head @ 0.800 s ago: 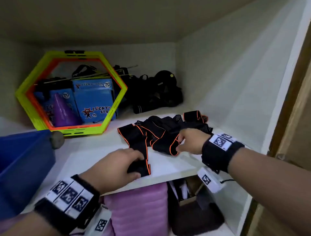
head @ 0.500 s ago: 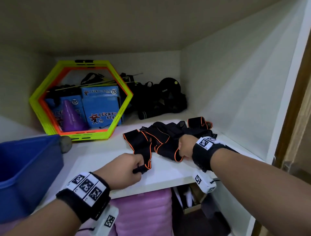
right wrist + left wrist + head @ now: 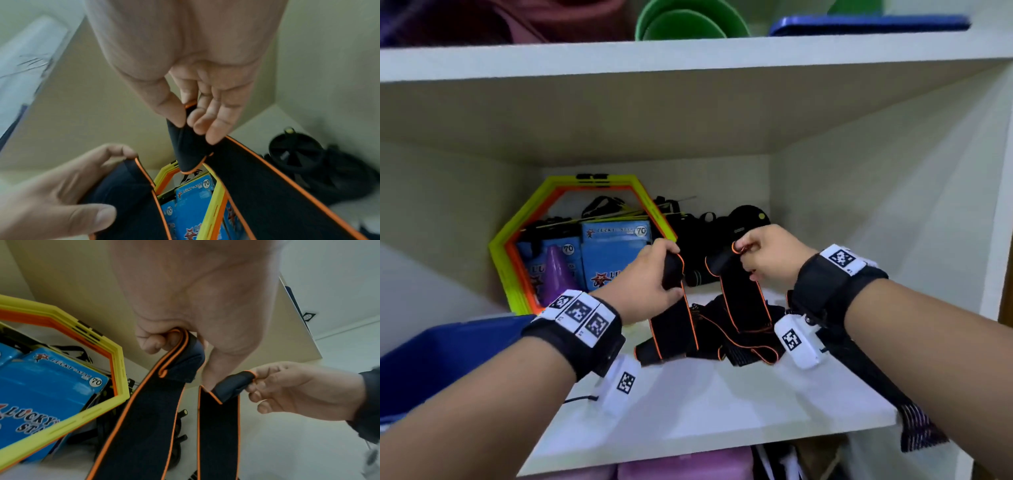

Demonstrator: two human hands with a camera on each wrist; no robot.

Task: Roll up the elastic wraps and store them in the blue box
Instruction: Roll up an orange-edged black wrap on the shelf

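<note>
Black elastic wraps with orange edging (image 3: 736, 329) lie in a tangle on the white shelf (image 3: 709, 407). My left hand (image 3: 654, 274) grips the folded end of one wrap strip (image 3: 144, 418) and holds it above the shelf. My right hand (image 3: 763, 253) pinches the end of a second strip (image 3: 220, 426) between thumb and fingers at about the same height. Both strips hang down to the pile. In the right wrist view the thumb and fingers (image 3: 213, 129) pinch the black end (image 3: 189, 154). The blue box (image 3: 445, 363) stands at the left of the shelf.
A yellow and orange hexagon frame (image 3: 517, 240) leans at the back, with blue packs (image 3: 613, 253) and a purple cone (image 3: 558, 277) behind it. Black gear (image 3: 722, 233) sits in the back right corner. Another shelf (image 3: 688, 58) hangs overhead. Pink mats (image 3: 681, 466) lie below.
Both hands have lifted off the shelf, each raising a wrap end from the pile. The head view has tilted upward, showing the upper shelf.
</note>
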